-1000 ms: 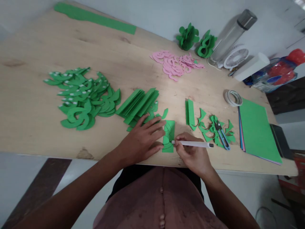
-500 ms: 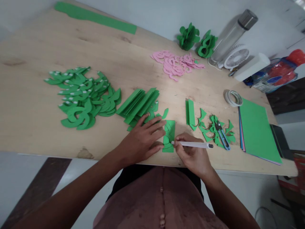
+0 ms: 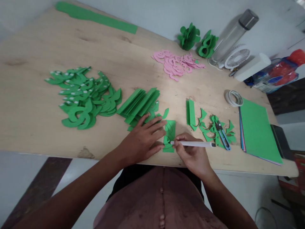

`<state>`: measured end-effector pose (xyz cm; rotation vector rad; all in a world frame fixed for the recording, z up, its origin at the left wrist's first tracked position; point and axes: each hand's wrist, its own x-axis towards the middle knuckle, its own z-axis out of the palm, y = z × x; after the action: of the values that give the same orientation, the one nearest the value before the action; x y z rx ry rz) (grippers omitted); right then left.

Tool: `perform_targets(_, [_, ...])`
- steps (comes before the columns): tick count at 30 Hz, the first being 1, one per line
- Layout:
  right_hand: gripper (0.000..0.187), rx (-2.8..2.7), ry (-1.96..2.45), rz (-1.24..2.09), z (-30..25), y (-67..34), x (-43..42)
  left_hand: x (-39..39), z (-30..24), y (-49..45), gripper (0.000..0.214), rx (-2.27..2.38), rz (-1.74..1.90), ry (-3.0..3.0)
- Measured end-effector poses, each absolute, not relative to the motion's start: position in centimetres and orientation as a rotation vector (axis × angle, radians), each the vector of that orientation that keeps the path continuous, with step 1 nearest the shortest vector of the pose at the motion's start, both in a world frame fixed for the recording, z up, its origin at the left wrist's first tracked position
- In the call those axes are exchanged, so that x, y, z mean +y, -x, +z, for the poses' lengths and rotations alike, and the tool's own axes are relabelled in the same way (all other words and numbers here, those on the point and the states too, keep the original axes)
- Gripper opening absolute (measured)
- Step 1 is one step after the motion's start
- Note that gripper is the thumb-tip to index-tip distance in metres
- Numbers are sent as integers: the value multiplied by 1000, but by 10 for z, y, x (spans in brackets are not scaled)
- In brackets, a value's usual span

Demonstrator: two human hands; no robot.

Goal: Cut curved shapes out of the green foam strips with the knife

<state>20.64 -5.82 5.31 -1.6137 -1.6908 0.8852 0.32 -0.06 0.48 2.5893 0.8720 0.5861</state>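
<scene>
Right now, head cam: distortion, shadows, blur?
Head view: the tall clear silver-capped bottle leans steeply, likely wide-angle stretch, with a soft shadow beside it on the pale wall; head view: the green paper rectangle looks soft, its fine markings hard to read.

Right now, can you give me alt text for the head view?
The right hand holds a pen to a small green paper with dark curved lines, the left hand resting at its left edge. Green cutouts lie left, snips on scraps right, pink cutouts farther back.
</scene>
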Motion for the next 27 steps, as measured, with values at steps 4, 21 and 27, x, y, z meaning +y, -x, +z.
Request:
perform_targets(4, [10,-1663,1612,920,52,-208,-59,0,6,-3,25,868,579,-2583])
perform_targets(21, [10,-1756,1621,829,52,-208,-59,-1,4,-4,24,869,591,-2596])
perform_targets(27, [11,-1735,1633,811,52,-208,-60,0,4,-3,25,867,603,-2596])
